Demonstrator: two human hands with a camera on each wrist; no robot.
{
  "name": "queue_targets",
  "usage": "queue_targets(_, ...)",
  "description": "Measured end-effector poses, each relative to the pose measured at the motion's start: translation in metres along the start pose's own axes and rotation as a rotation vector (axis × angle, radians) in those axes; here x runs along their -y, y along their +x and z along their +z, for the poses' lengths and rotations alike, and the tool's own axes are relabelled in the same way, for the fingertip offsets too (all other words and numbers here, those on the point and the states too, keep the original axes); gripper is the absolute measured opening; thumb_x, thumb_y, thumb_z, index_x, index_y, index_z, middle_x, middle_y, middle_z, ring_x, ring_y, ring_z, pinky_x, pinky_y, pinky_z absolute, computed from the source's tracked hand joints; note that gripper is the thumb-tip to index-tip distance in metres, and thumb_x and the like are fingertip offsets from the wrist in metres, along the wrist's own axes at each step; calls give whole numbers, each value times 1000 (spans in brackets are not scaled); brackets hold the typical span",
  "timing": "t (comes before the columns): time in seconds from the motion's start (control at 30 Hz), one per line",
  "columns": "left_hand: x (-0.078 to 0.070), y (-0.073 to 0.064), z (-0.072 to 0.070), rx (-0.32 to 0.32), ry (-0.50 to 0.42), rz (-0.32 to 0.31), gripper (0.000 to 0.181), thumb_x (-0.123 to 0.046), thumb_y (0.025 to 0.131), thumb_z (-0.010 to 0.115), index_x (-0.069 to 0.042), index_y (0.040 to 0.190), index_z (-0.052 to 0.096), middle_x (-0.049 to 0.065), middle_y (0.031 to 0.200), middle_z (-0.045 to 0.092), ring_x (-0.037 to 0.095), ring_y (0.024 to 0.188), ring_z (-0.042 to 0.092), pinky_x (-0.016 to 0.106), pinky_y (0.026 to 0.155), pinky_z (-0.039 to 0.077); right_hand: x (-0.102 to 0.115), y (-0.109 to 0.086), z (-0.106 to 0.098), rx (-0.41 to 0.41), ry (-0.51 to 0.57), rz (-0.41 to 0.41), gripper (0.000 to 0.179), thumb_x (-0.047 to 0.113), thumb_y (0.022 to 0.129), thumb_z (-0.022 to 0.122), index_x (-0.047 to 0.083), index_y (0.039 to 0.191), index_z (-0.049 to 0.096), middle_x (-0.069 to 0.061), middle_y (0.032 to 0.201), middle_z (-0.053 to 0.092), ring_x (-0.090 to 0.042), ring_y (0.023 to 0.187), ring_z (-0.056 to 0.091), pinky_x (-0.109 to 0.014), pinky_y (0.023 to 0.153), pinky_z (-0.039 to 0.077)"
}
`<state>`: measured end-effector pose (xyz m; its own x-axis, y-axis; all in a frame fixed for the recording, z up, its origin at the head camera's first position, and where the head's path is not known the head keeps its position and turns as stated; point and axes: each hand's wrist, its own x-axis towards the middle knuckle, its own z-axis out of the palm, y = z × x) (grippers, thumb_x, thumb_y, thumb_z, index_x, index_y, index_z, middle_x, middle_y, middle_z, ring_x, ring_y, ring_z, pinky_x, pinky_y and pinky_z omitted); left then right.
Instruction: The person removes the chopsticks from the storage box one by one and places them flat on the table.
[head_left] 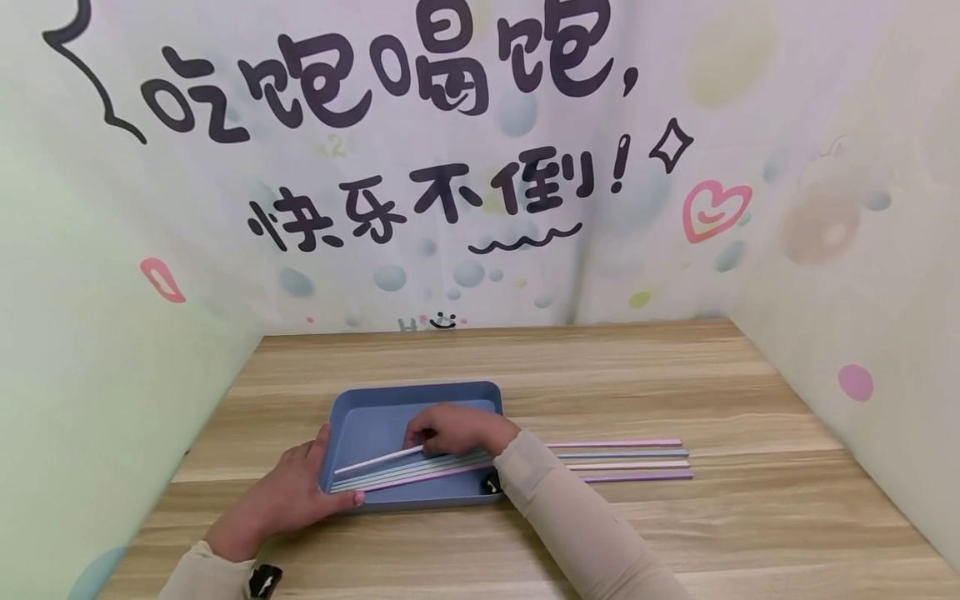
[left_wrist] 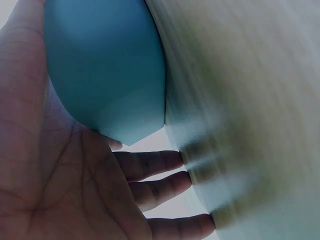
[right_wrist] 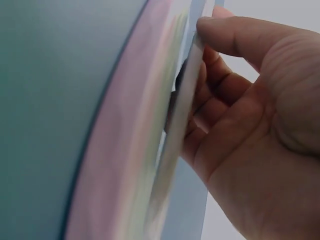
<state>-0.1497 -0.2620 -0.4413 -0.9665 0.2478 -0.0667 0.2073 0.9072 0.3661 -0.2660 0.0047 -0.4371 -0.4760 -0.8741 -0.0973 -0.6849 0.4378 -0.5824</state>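
Observation:
A blue-grey rectangular tray (head_left: 375, 421) lies on the table. At its front left corner rests my left hand (head_left: 288, 487), thumb at the front rim. In the left wrist view its straight fingers (left_wrist: 165, 187) reach past the tray's outer wall (left_wrist: 107, 65) to the tabletop. Over the tray, my right hand (head_left: 459, 429) pinches a white chopstick (head_left: 375, 462) between thumb and fingers, its left end slanting down. Several pastel chopsticks (head_left: 405, 478) lie side by side along the tray's front, partly hidden by the right forearm. The right wrist view shows the pinched chopstick (right_wrist: 176, 125) beside them.
To the right of the tray, several more chopsticks (head_left: 630, 455), in pink, blue, white and purple, lie parallel on the wood-grain table (head_left: 750, 517). The right sleeve (head_left: 577, 517) covers their left ends. Pale printed walls (head_left: 465, 275) stand behind and at both sides.

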Motion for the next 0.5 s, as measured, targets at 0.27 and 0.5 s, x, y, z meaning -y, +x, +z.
queue_targets(0.27,-2,1,-1,22,8,-16,123,-68,79,69,15,150,12,42,138,40,54,124,42,61,96,41,5,-4,-7,2,21,-12,24,-1,96,57,16,106,71,8,88,60,-5,79,52,-18,70,44)
queue_targets(0.5,-3,1,-2,24,7,-21,123,-67,79,69,15,150,13,43,137,39,55,124,41,62,97,40,16,-14,-26,-24,19,-48,25,-3,96,57,16,107,70,7,92,61,-6,82,53,-20,72,45)
